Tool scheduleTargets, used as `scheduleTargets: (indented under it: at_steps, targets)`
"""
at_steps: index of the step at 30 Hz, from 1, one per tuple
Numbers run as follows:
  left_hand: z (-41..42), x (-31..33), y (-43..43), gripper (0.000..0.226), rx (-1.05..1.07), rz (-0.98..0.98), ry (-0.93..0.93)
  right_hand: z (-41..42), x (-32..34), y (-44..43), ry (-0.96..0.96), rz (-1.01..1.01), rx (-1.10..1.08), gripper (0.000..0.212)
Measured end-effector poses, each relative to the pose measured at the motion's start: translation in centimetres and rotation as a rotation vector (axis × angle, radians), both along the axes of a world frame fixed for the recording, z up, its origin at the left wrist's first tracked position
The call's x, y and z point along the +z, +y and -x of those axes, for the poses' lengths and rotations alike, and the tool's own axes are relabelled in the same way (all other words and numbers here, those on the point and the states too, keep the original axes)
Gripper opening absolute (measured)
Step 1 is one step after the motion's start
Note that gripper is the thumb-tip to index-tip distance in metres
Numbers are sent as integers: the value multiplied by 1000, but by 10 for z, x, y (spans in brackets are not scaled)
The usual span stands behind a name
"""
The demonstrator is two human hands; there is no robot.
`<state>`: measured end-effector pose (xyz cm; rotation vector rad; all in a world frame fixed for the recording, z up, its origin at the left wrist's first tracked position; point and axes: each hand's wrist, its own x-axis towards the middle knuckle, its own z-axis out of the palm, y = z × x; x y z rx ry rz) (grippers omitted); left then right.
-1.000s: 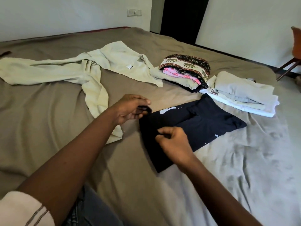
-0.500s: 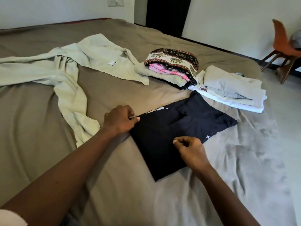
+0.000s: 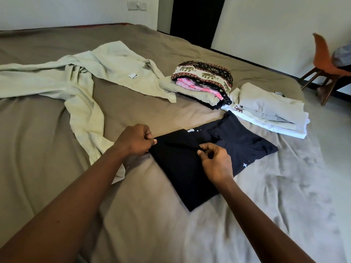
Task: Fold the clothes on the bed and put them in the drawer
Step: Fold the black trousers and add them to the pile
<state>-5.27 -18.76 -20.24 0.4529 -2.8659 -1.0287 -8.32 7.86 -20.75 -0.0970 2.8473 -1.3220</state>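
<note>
A dark navy garment [image 3: 235,143] with small white marks lies partly folded on the bed [image 3: 47,168] in front of me. My left hand [image 3: 135,140] pinches its left corner. My right hand [image 3: 214,160] pinches a lifted fold of the same fabric near its middle. Behind it sits a folded stack topped by an elephant-print cloth [image 3: 203,76] over pink fabric. To the right rests a folded pile of pale grey and white clothes [image 3: 269,109]. A pale green robe [image 3: 81,82] is spread unfolded across the left of the bed. No drawer is in view.
An orange chair [image 3: 322,59] stands on the floor at the far right, past the bed's corner. A dark doorway [image 3: 195,18] opens in the white wall behind the bed. The bed's right edge runs close to the folded piles.
My right hand has moved up and left onto the navy garment and lifted a fold of it. My left hand stays at the left corner. The view shifted slightly.
</note>
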Motion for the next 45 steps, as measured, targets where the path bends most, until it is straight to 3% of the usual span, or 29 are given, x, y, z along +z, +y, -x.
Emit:
scheduleTargets:
  at_steps: [1,5,9,12,14,17,20,27,30,33,35,39,45]
  targets:
    - [0,0,-1,17,5,-19,-7,-1,2,-1,19,-64,6,7]
    - [0,2,6,18,34,-9,-13,-19,-2,2,107,-482,-28,45]
    - [2,-4,10,21,36,20,-81,-23,-18,11,261,-736,47,46]
    - [3,-7,10,21,88,3,-68,-14,-18,14,455,-708,41,44]
    - [3,-7,19,33,137,64,-61,-28,-15,5,559,-597,188,50]
    - [3,-11,34,55,134,288,-104,-67,-21,-13,418,-576,564,76]
    - [2,-16,33,55,128,321,-96,-83,-25,-13,255,-718,685,92]
    - [2,-7,28,53,185,138,-46,-104,-15,8,472,-838,580,61]
    - [-1,1,22,55,163,-40,-7,-107,0,12,487,-744,536,39]
    - [-7,19,16,50,202,-222,20,-109,16,10,339,-579,572,50]
    - [-14,35,9,45,220,-253,5,-117,25,5,299,-402,584,53]
    - [-33,65,-10,15,270,-422,-12,-124,47,-7,165,-22,539,39]
    - [-6,106,25,5,237,-702,44,-74,55,32,54,456,267,25]
